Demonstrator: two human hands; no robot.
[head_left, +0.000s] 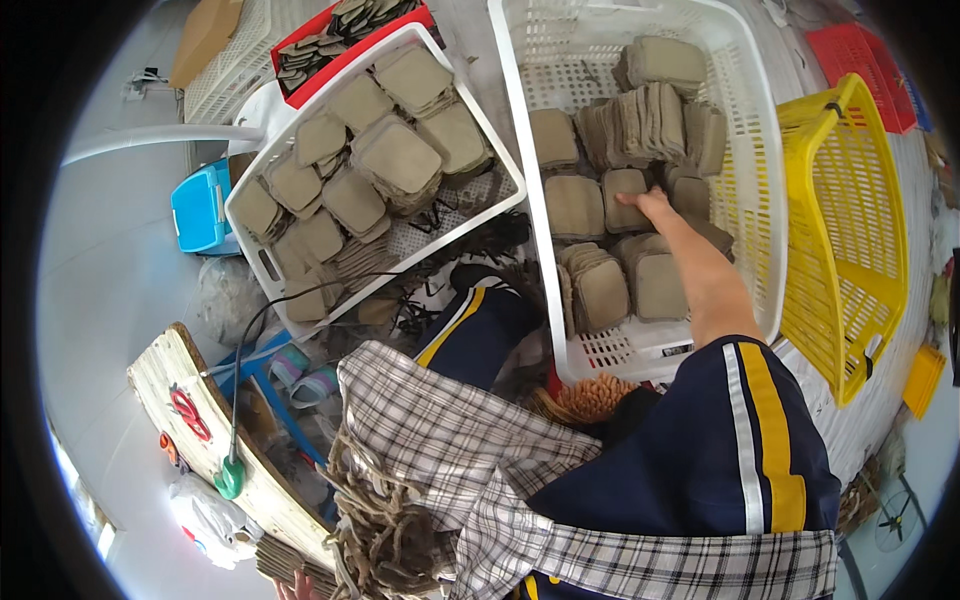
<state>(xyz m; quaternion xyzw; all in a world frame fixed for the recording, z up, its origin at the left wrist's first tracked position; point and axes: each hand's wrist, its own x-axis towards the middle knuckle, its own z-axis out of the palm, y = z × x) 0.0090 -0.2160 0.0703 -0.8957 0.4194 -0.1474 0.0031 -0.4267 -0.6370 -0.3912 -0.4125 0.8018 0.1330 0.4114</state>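
Pads, brownish-grey rounded squares, look light and flexible; opposite edges suit lifting a stack [620,213]. The right hand's [656,204] thumb rests atop it; finger closure can't be told, nor the cropped left hand's [296,590]. Two pad-filled baskets: left white basket [480,118], right white basket [752,140], holding that stack. One yellow basket [868,290].

Inside the white basket [745,110], a hand could pass over the bare upper-left floor; stacked grey-brown pads [575,207] crowd the middle. The right forearm [703,265] crosses the lower right, beside a yellow basket [850,285].
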